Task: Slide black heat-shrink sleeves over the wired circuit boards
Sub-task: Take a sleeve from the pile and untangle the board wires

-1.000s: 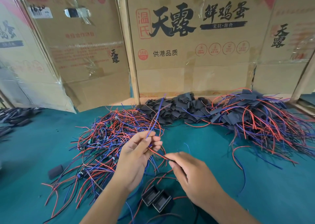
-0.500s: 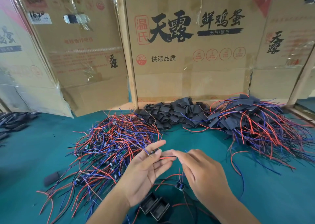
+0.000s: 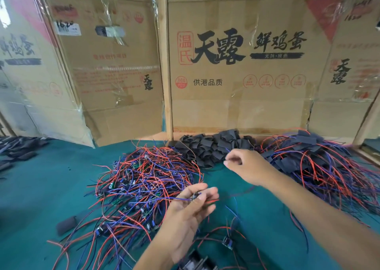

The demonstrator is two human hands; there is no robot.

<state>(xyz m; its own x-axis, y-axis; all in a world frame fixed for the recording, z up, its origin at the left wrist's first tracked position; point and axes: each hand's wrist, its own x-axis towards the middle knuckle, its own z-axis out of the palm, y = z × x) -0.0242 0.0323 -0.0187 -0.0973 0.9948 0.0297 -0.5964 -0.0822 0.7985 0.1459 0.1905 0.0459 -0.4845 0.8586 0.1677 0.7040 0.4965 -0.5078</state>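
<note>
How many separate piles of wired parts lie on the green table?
2. One pile of unsleeved boards lies left of the centre, before the left hand; one sleeved pile lies at right, beyond the right hand. More may lie out of view.

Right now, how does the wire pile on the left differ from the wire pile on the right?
The left wire pile shows bare small boards among red and blue leads; the right wire pile has black sleeves on its pieces. The left pile lies in front of the left hand, the right one beyond the right forearm. Both rest on the green mat.
</note>
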